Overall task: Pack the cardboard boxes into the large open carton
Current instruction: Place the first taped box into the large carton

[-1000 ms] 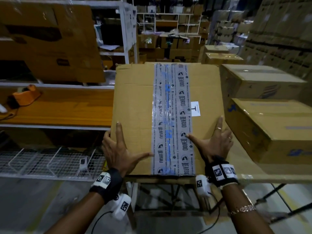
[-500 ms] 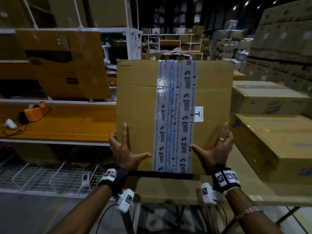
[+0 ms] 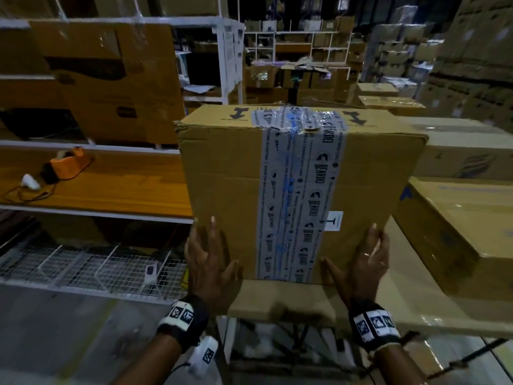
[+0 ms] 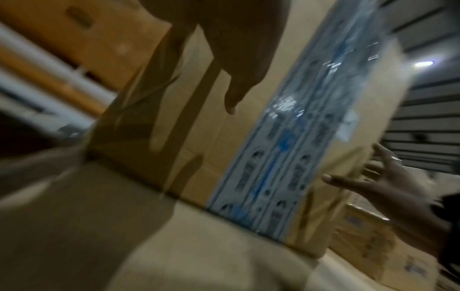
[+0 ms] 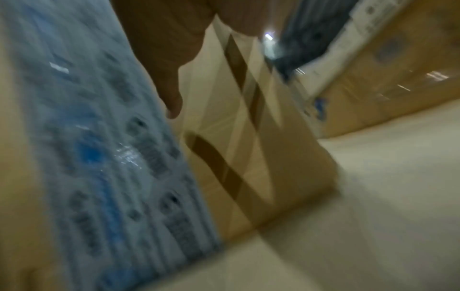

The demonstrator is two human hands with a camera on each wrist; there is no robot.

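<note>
A large brown cardboard box (image 3: 227, 184) sealed with white printed tape stands upright on the cardboard-covered table (image 3: 277, 301), and its top end face is visible. My left hand (image 3: 211, 259) lies with spread, straight fingers against the box's lower left edge. At the lower right edge, my right hand (image 3: 363, 262) does the same. The blurred left wrist view shows the box (image 4: 248, 137), my left fingers (image 4: 236, 88) and my right hand (image 4: 398, 187). The right wrist view shows the box's tape (image 5: 87, 137) and my right thumb (image 5: 169, 88). No open carton is in view.
Two sealed cartons (image 3: 458, 218) (image 3: 466, 151) sit close on the right of the table. On the left, an orange shelf (image 3: 111, 190) carries a tape dispenser (image 3: 69, 162), with a wire rack (image 3: 97, 268) below it. Stacked boxes fill the background.
The box lay flat on the table, then was tipped away from me onto its end and now stands upright. Both hands stayed at its near lower corners.
</note>
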